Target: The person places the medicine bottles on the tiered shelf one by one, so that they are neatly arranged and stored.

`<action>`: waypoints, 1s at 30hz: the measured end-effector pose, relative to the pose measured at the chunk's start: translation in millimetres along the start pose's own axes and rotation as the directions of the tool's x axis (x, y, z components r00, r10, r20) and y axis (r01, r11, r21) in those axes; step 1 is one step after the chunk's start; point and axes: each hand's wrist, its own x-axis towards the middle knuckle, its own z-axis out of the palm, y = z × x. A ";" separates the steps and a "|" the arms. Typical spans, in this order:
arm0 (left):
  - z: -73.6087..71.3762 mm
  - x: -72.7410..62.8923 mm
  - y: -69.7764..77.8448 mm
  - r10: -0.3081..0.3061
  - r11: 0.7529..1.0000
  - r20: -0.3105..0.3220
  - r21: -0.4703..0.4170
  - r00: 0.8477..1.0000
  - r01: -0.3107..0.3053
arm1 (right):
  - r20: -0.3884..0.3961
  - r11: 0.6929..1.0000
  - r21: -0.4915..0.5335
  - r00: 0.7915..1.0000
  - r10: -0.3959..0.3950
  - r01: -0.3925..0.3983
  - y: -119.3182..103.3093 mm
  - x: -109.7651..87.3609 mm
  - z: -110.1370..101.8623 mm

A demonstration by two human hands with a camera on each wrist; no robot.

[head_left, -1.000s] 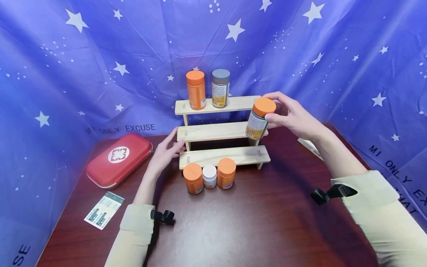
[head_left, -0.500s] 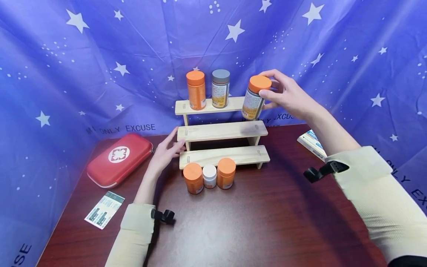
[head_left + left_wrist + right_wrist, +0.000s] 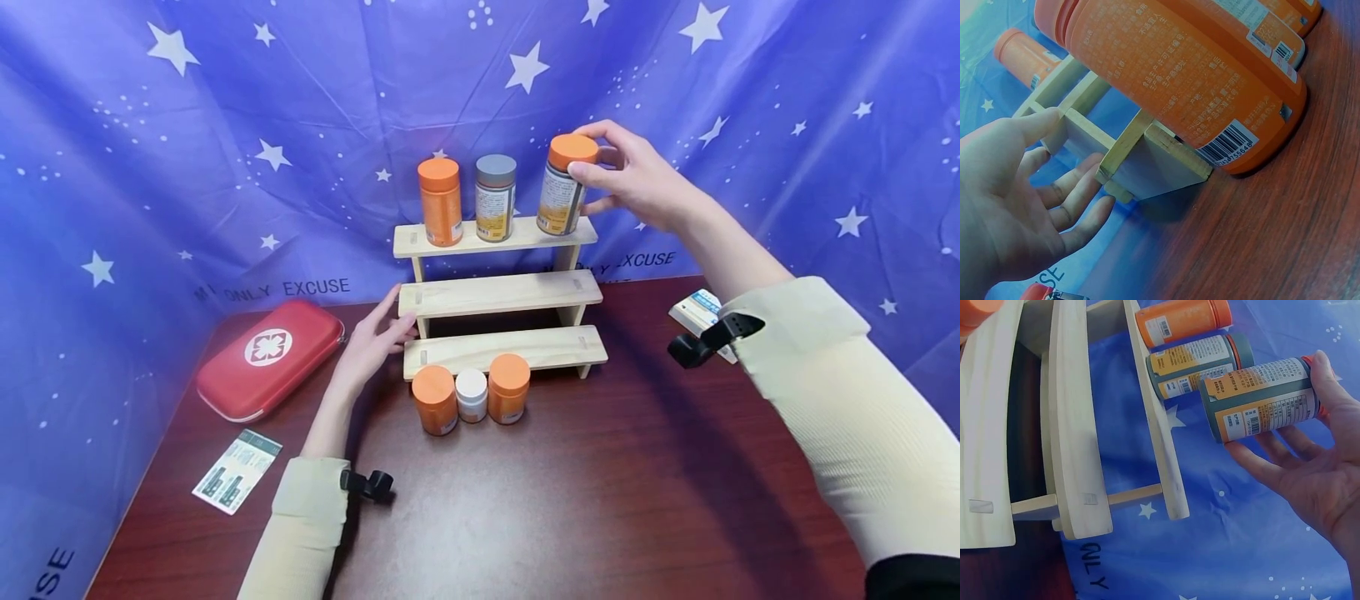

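Observation:
My right hand (image 3: pixel 637 179) pinches a grey bottle with an orange cap (image 3: pixel 558 200) by its upper part, thumb in front. In the right wrist view, a gap shows between this bottle's (image 3: pixel 1260 400) base and the top shelf. The bottle overlaps the right end of a three-step wooden rack (image 3: pixel 502 293) in the head view. My left hand (image 3: pixel 369 346) rests at the rack's left side, its fingers (image 3: pixel 1075 203) loosely extended by the end boards. On the top step stand an orange bottle (image 3: pixel 441 208) and a grey-capped bottle (image 3: pixel 495 204).
Before the rack's lowest step stand two orange bottles (image 3: pixel 435 404) with a small white-capped bottle (image 3: pixel 472 398) between them. A red zip case (image 3: pixel 270 360) and a printed card (image 3: pixel 237 471) lie left. A small box (image 3: pixel 697 312) lies right, partly behind the right sleeve. A starry curtain hangs behind.
My right hand has lifted the orange-capped grey bottle from the middle step's height up to the top step's right end. My left hand has stayed at the rack's side.

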 end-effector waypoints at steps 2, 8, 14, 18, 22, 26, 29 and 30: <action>0.2 0.7 -0.1 -0.001 1.000 0.001 0.000 1.000 0.001 | 0.000 1.000 -0.005 1.000 0.004 -0.004 0.7 3.2 -1.3; 1.3 0.9 -0.2 -0.001 1.000 0.001 0.004 1.000 0.001 | -0.012 1.000 -0.018 1.000 0.017 -0.017 6.0 11.2 -3.9; 0.6 0.1 -1.0 0.007 1.000 -0.002 0.003 1.000 -0.007 | -0.030 0.999 0.039 0.999 0.027 -0.026 12.7 16.4 -5.3; 1.3 0.3 -1.4 0.000 1.000 -0.002 -0.010 1.000 0.000 | -0.053 0.998 0.041 0.998 0.040 -0.038 16.6 18.9 -6.1; 1.6 0.5 -1.5 -0.003 1.000 -0.005 -0.012 1.000 0.003 | -0.067 0.998 0.030 0.997 0.049 -0.047 20.0 22.1 -6.1; 1.4 0.4 -1.7 0.002 1.000 -0.006 -0.004 1.000 -0.002 | -0.071 0.998 0.029 0.996 0.054 -0.052 24.0 25.7 -4.8; 1.0 -0.1 -1.0 0.004 1.000 -0.005 0.001 1.000 -0.004 | -0.070 0.998 0.028 0.996 0.055 -0.054 26.3 28.7 -3.0; 0.8 -0.5 -1.0 0.002 1.000 -0.006 -0.001 1.000 -0.002 | -0.068 0.998 0.022 0.996 0.055 -0.054 27.0 29.7 -2.3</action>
